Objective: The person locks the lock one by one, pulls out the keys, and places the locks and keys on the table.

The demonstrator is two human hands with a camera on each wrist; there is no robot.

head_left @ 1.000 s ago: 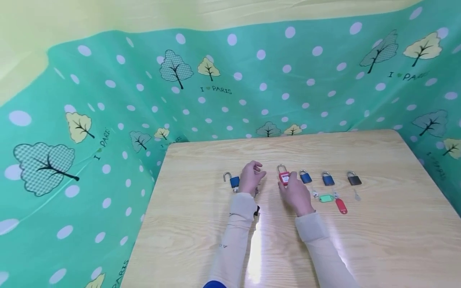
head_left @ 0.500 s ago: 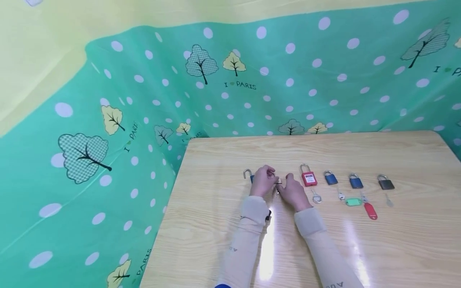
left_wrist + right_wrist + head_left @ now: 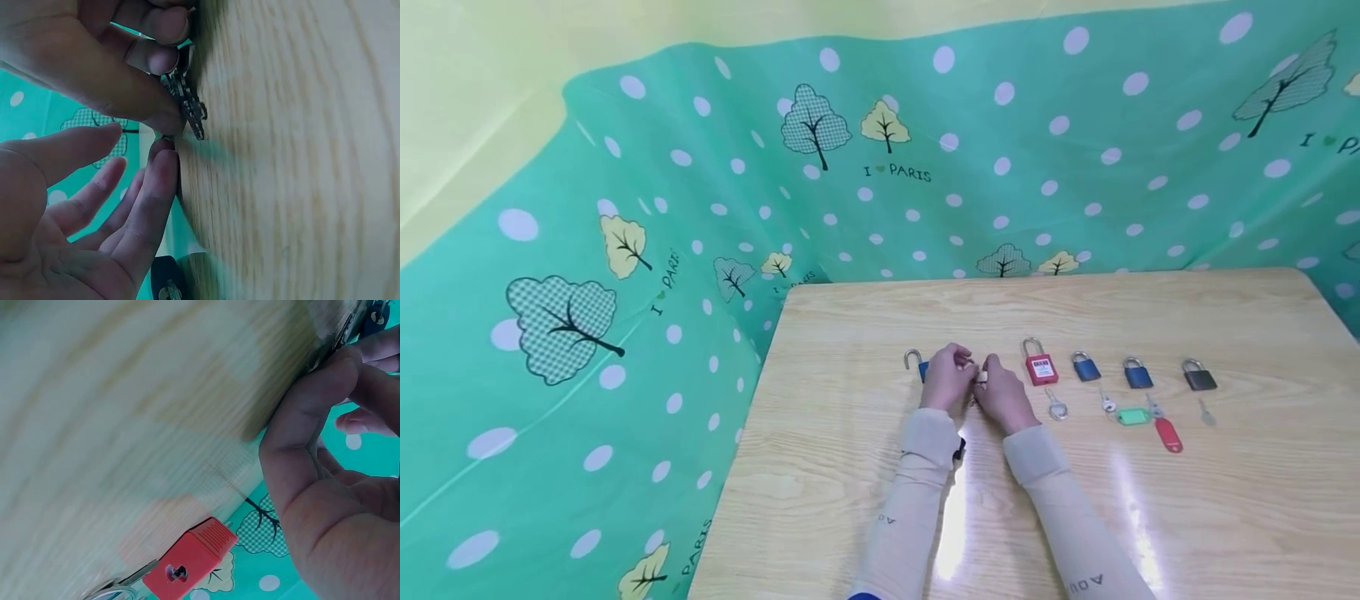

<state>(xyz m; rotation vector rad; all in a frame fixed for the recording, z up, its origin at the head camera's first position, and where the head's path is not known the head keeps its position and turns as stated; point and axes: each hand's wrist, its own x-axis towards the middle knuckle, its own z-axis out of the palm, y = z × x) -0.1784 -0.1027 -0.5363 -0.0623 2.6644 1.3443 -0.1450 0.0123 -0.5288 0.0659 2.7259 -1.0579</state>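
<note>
In the head view my left hand (image 3: 949, 379) and right hand (image 3: 1004, 393) meet over the table. Between their fingertips is a small pale-bodied padlock (image 3: 982, 377), mostly hidden by the fingers. Seen from the left wrist, a dark bunch of keys (image 3: 186, 103) hangs under the right hand's fingertips, and a left finger touches a dark edge of the padlock. The right wrist view shows the right thumb and forefinger pinching close above the wood. A blue padlock (image 3: 922, 369) with its shackle swung out lies left of my left hand, partly covered.
Right of my hands, a red padlock (image 3: 1042, 369), two blue padlocks (image 3: 1086, 367) (image 3: 1137, 373) and a black padlock (image 3: 1199, 375) lie in a row. Keys (image 3: 1057, 408), a green tag (image 3: 1133, 416) and a red tag (image 3: 1168, 435) lie in front. A patterned curtain (image 3: 970, 200) stands behind.
The right hand has left the red padlock and moved left to join the left hand at the small padlock. The head view has shifted, so the table sits farther right.
</note>
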